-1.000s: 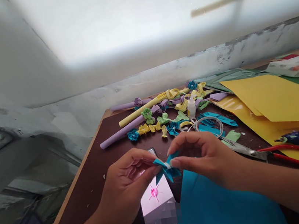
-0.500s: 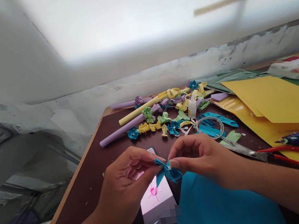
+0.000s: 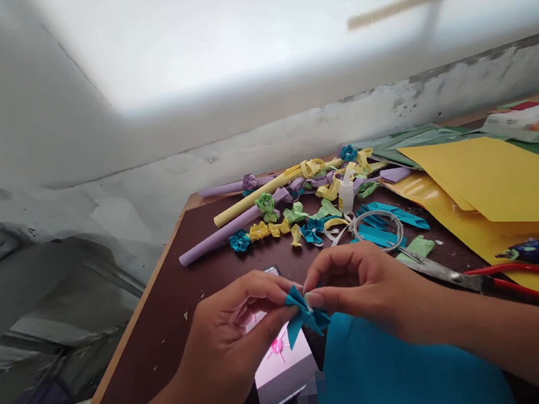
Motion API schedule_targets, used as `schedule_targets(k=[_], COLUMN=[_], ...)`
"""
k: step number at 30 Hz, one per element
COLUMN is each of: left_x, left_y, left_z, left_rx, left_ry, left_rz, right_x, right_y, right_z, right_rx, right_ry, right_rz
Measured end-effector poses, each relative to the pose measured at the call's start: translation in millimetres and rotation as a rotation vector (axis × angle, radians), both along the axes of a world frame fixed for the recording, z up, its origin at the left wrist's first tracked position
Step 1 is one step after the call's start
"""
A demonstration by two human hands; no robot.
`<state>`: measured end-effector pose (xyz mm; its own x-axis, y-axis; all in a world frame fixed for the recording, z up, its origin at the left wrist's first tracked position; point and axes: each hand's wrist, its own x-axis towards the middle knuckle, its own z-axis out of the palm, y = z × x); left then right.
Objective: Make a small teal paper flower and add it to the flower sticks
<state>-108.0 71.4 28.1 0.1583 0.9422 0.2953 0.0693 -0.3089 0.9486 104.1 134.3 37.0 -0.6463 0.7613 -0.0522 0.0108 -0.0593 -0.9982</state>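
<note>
Both my hands over the dark table, left hand and right hand fingertips pinching one small folded blue paper piece, phone beneath, scissors nearby.

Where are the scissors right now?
The scissors lie on the table's right side, just past the right hand, blades pointing toward a teal paper scrap pile and red handles on the yellow paper.

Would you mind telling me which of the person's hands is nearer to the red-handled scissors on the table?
Right. The right hand is just left of the scissors, close to the blades. The left hand is farther left, beyond the blue paper piece both hands pinch.
</note>
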Motion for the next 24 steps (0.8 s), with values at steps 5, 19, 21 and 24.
schedule_targets(k=[5, 19, 21, 24], left_x=[-0.8, 1.2, 0.4, -0.6], left_y=[0.7, -3.3, -2.5, -2.0], left_z=[1.2, 8.1, 8.8, 10.1], left_rx=[-0.068, -0.173, -0.166, -0.180], left_ry=[0.092, 0.193, 0.209, 0.236], left_rz=[0.047, -0.021, -0.036, -0.063], right_x=[6.0, 9.5, 10.0, 10.5], right_y=[-0.1, 0.3, -0.2, 0.0], right_z=[-4.9, -10.1, -10.6, -10.7], right_rx=[0.627, 0.967, 0.958, 0.944], right_ry=[-0.074, 0.025, 0.034, 0.035], right_rz=[-0.155, -0.067, -0.058, -0.042])
